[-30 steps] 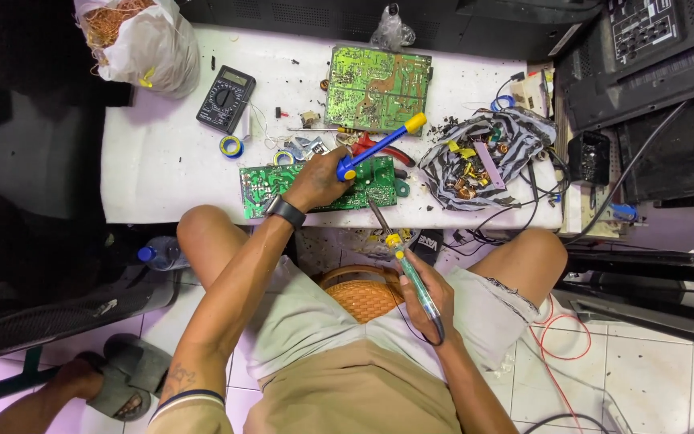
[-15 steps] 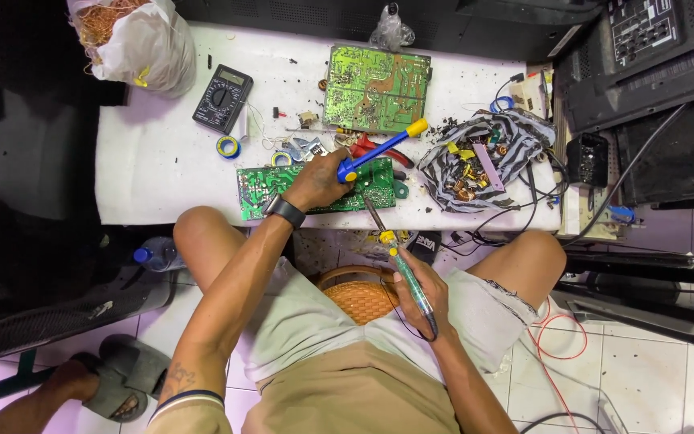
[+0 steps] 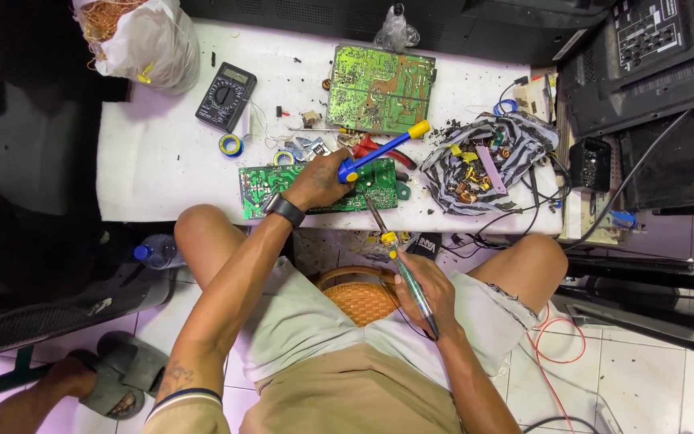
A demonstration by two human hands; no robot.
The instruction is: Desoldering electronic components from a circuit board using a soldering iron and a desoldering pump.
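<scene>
Our left hand [image 3: 323,178] grips the blue-and-yellow desoldering pump [image 3: 383,150] over the green circuit board [image 3: 267,185] — our right hand [image 3: 426,291] clasps the soldering iron [image 3: 402,265].

The white surface [image 3: 162,173] carries two green circuit boards [image 3: 380,88], a black multimeter [image 3: 226,96], tape rolls [image 3: 230,145] and a striped cloth of parts [image 3: 479,161]

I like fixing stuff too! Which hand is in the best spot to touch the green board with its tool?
Left, probably. The left hand rests on the green board with the blue tool; the right hand is back above the lap.

An electronics repair workshop: circuit boards [image 3: 381,88], a multimeter [image 3: 226,96] and opened televisions [image 3: 652,56].
</scene>
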